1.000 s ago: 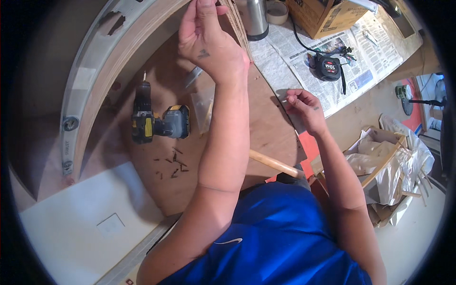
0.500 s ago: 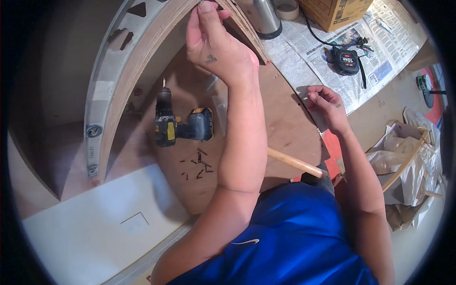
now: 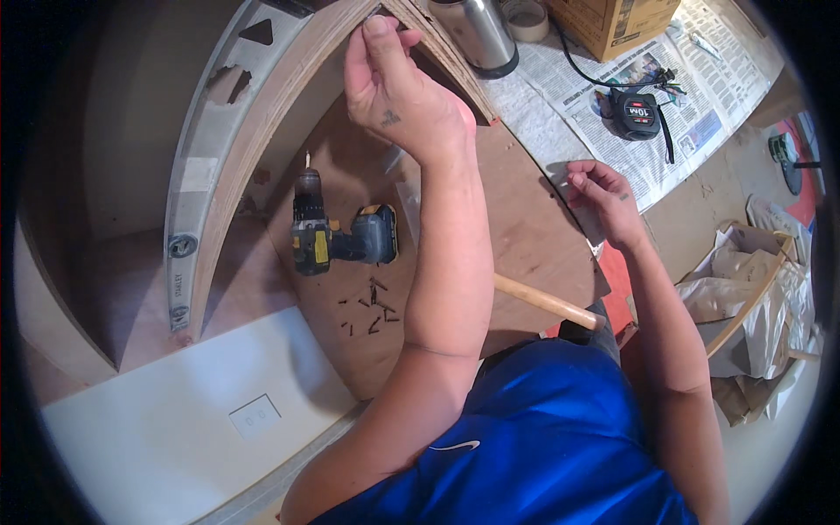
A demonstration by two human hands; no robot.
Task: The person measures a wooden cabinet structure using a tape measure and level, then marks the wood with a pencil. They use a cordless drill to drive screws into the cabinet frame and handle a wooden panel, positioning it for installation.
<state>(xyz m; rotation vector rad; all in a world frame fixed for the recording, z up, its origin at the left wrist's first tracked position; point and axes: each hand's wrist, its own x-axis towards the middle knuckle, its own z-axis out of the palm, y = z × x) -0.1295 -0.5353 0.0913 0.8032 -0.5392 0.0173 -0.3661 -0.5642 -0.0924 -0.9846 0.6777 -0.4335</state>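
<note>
Nearest the body, a wooden handle (image 3: 551,304) is noted on the plywood board (image 3: 516,223), partly hidden by the left forearm. Loose screws (image 3: 374,295) are grouped near a cordless drill (image 3: 319,236), laid on its side, presumably for easy reach. The right hand (image 3: 610,201) is held by the edge of the worktop (image 3: 535,118), thumb and fingers drawn together; whether anything is grasped cannot be told. The left hand (image 3: 394,87) is raised to the plywood frame's (image 3: 241,149) inner corner, fingertips pinched, apparently for fine placement; any item held is hidden. A spirit level (image 3: 188,201) is set along the frame. Beyond, newspaper (image 3: 709,87) is spread under a tape measure (image 3: 636,114), apparently as surface protection.
</note>
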